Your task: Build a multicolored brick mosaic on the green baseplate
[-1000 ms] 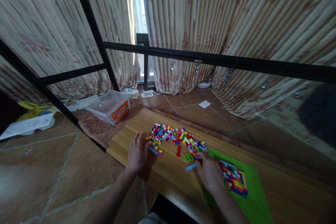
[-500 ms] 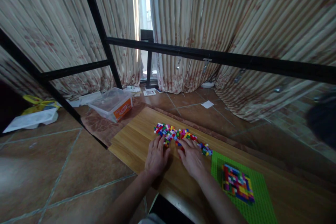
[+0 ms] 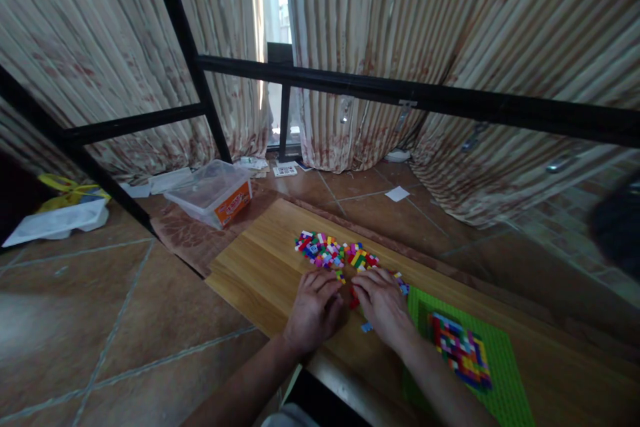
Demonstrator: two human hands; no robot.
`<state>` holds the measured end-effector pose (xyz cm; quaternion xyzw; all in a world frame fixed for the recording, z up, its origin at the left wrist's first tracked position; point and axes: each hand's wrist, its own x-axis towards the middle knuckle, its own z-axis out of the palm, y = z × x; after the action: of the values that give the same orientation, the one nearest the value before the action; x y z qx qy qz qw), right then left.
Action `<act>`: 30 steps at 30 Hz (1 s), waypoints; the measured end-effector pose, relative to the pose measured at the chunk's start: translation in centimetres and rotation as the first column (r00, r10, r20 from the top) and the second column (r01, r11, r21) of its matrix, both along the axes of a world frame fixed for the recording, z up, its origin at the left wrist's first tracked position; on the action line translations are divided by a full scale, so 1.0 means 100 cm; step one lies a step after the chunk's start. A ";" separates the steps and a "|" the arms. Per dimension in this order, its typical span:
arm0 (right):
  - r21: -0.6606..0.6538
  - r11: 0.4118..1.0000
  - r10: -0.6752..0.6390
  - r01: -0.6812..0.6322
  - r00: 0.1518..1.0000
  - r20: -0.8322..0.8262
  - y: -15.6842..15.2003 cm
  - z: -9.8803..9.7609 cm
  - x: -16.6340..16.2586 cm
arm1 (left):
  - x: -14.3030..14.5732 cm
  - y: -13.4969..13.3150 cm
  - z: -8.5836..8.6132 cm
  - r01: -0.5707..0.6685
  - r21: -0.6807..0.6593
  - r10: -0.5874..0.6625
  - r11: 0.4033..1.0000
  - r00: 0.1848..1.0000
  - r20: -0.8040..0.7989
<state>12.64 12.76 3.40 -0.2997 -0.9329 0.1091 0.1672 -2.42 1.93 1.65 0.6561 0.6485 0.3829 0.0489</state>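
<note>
A heap of small coloured bricks [image 3: 333, 251] lies on a wooden board [image 3: 260, 260]. My left hand [image 3: 314, 310] rests palm down on the board just below the heap, fingers stretched toward it. Beside it my right hand [image 3: 384, 305] also lies flat, fingers spread over the heap's near right part and covering some bricks. A red brick [image 3: 354, 300] shows between the two hands and a light blue brick [image 3: 367, 327] lies under my right wrist. To the right lies a green baseplate [image 3: 500, 373] with a patch of mixed bricks [image 3: 461, 349] pressed on it.
A clear plastic box [image 3: 213, 192] with an orange label stands on the tiled floor at the left. A black metal frame [image 3: 400, 97] crosses in front of the curtains. White and yellow bags [image 3: 60, 213] lie far left. A dark blurred shape [image 3: 617, 227] sits at the right edge.
Both hands came together from the heap's two ends and drew back toward me, sweeping loose bricks into a tighter pile. The view shifted slightly.
</note>
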 end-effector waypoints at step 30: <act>-0.037 0.991 -0.123 0.132 0.974 0.188 0.020 0.012 -0.032 | -0.043 -0.007 0.000 -0.056 -0.052 0.057 0.997 0.998 0.014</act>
<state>9.45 14.80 4.57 -0.3719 -0.9203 0.0928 0.0788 -6.72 1.19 1.62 0.6330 0.6762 0.3722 0.0599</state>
